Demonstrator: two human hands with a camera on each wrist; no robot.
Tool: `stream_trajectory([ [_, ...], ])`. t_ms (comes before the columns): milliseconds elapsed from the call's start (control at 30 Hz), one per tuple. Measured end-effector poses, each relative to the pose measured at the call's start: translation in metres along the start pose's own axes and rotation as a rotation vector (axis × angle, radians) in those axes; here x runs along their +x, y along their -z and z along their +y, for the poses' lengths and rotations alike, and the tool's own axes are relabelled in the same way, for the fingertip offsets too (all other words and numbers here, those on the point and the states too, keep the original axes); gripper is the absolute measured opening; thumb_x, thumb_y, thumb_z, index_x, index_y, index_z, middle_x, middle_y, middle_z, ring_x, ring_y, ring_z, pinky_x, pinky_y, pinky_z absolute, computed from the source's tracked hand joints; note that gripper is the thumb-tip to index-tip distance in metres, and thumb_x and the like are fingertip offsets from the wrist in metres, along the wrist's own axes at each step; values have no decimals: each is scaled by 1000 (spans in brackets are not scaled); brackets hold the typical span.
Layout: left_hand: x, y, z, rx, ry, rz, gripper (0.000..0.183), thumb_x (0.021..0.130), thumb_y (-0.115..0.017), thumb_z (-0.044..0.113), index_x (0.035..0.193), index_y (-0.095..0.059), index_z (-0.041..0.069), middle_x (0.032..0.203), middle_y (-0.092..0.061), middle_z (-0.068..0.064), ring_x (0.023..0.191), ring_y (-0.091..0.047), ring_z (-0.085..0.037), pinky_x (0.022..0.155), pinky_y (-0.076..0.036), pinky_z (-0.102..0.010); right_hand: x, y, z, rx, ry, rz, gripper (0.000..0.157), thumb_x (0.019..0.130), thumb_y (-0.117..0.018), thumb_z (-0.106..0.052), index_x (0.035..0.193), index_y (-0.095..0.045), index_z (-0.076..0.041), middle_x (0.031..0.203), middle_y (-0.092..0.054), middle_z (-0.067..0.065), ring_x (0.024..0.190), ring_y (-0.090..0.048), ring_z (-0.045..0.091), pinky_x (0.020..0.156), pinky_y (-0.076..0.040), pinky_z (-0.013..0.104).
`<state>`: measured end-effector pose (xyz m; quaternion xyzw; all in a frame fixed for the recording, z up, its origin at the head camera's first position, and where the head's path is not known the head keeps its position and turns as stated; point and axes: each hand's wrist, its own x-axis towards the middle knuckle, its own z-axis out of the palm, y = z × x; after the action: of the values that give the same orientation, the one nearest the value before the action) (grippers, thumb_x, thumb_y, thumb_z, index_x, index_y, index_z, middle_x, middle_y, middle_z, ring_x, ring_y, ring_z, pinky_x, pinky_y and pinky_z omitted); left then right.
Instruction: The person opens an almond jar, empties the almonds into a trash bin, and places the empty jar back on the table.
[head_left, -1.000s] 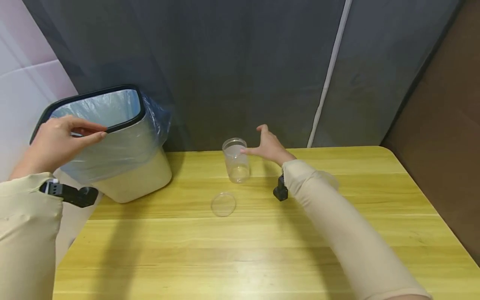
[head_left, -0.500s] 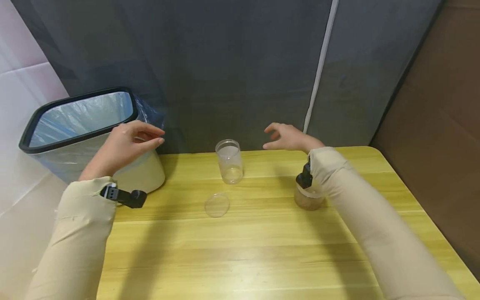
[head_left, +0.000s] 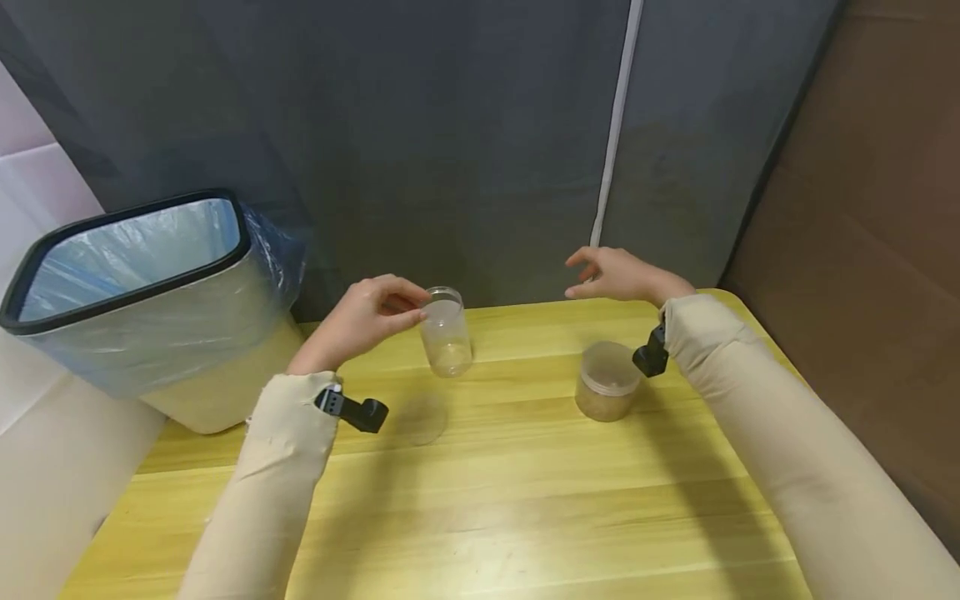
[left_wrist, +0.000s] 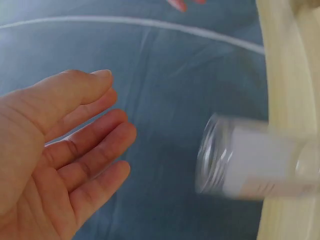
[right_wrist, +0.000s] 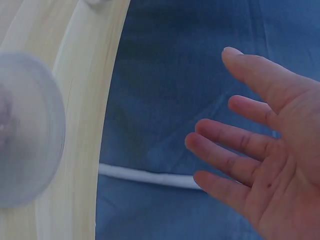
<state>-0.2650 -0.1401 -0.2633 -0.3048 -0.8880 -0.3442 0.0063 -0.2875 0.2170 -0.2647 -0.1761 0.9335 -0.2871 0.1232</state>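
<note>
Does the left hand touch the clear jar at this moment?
Apart. In the left wrist view, the backdrop shows plainly between the left hand and the clear jar.

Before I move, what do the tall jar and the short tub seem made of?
Tall jar: probably clear, glossy plastic; see-through walls, bright highlights, though glass isn't excluded. Short tub: likely translucent plastic, duller finish; hazy rather than clear from above.

One jar [head_left: 450, 348], one tub [head_left: 606, 392], one disc [head_left: 423, 418] (one bin [head_left: 195, 346]).
</note>
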Motion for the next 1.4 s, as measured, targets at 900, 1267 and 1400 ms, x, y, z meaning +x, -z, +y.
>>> stream_trajectory([
  [900,55,-118,32,-136,-92,-267,31,85,-67,17,113,-62,4,111,-61,-6,97,-58,-18,82,-47,-26,-61,-34,77,-2,-10,61,52,90,-60,-21,131,-42,5,119,-51,28,105,-53,41,83,-46,47],
  [1267,63,-149,39,-125,-81,-354,40,84,-67,14,120,-57,1,119,-57,-10,106,-54,-25,89,-44,-32,-74,-65,96,89,-44,-19,47,88,-51,-1,132,-38,9,120,-47,35,106,-50,46,83,-47,46],
  [1400,64,-159,41,-114,-91,-387,47,82,-68,11,125,-52,-1,124,-53,-13,110,-52,-28,93,-41,-37,-75,-77,98,136,-40,-65,51,85,-57,-1,131,-37,10,119,-47,35,104,-51,45,81,-48,44],
])
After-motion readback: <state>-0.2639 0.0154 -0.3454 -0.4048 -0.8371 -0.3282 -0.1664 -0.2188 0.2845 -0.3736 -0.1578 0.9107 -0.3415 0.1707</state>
